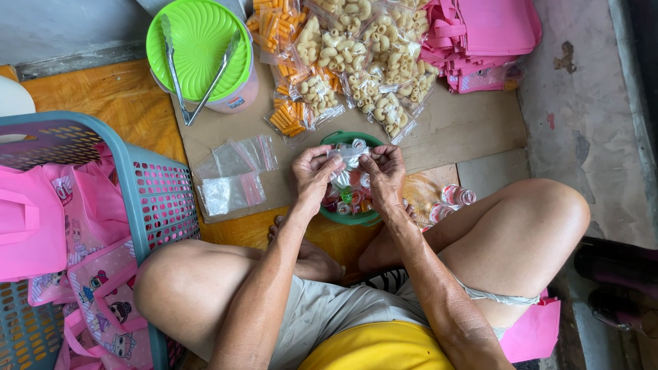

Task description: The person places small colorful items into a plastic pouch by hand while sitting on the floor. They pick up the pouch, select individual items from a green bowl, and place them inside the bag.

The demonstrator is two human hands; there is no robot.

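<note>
My left hand (312,173) and my right hand (385,173) both pinch the top of a small clear zip bag (345,162) that holds small wrapped candies. The bag hangs just above a green bowl (348,218) filled with more coloured candies, set on the floor between my crossed legs. Fingertips of both hands meet at the bag's mouth.
Empty clear zip bags (233,178) lie on cardboard at the left. Sealed bags of pale and orange snacks (349,55) are piled behind the bowl. A green-lidded tub with metal tongs (200,51) stands at the back left. A blue basket (147,199) holds pink bags; more pink bags (480,34) are stacked at the back right.
</note>
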